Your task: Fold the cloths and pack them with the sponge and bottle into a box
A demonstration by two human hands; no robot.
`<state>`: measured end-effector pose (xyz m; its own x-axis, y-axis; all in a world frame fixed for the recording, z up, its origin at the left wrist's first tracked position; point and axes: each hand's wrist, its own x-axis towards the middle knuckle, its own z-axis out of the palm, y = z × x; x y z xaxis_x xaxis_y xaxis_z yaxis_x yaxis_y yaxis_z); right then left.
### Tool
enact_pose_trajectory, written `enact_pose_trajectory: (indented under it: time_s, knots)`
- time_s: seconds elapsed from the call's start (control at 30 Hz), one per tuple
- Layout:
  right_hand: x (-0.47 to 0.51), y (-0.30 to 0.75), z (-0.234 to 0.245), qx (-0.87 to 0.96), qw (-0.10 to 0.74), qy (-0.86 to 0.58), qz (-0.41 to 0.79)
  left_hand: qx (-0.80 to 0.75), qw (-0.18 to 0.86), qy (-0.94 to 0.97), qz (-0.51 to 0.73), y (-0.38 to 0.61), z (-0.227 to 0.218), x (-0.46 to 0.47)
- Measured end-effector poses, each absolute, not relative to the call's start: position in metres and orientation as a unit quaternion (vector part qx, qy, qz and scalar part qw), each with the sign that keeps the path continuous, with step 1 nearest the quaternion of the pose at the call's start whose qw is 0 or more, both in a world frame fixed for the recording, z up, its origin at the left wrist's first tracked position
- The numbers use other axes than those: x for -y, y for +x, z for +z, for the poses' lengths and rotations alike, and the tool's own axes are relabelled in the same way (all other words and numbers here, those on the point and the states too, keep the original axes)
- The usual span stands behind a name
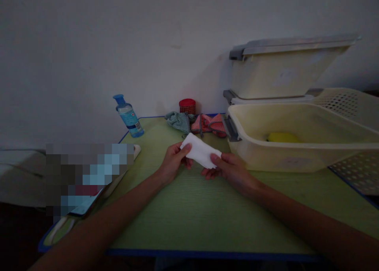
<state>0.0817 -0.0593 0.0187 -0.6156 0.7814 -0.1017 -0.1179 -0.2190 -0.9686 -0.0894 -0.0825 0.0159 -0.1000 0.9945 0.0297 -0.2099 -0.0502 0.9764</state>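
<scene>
Both hands hold a small white folded cloth (200, 152) just above the green table (189, 219). My left hand (174, 162) pinches its left end, thumb on top. The cloth's right end is gripped by my right hand (229, 169), fingers curled under it. Both hands hover near the table's middle, in front of a cream plastic bin (296, 156).
The bin holds a yellow object (282, 137); a second lidded bin (284, 71) is stacked behind it, and perforated basket walls (352, 105) stand at right. Crumpled teal (179, 121) and pink cloths (210, 125), a red jar (187, 105) and a blue bottle (128, 116) sit at the back. A blurred patch covers the left.
</scene>
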Motion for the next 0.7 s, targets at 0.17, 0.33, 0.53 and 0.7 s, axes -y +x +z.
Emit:
enact_pose_trajectory:
  time_s: [0.17,0.33,0.53,0.7]
  knots:
    - [0.0617,0.0807,0.0214,0.524,0.307,-0.327,0.724,-0.465,0.496,0.433,0.591,-0.0893,0.0186,0.0837]
    - [0.0619,0.0815,0.0243,0.544,0.284,-0.330,0.717,-0.462,0.505,0.428,0.590,-0.0898,0.0182,0.0826]
    - [0.0615,0.0836,0.0266,0.609,0.242,-0.342,0.673,-0.469,0.505,0.442,0.575,-0.0887,0.0143,0.0815]
    - [0.0611,0.0828,0.0238,0.599,0.256,-0.334,0.681,-0.467,0.532,0.450,0.545,-0.0887,0.0145,0.0814]
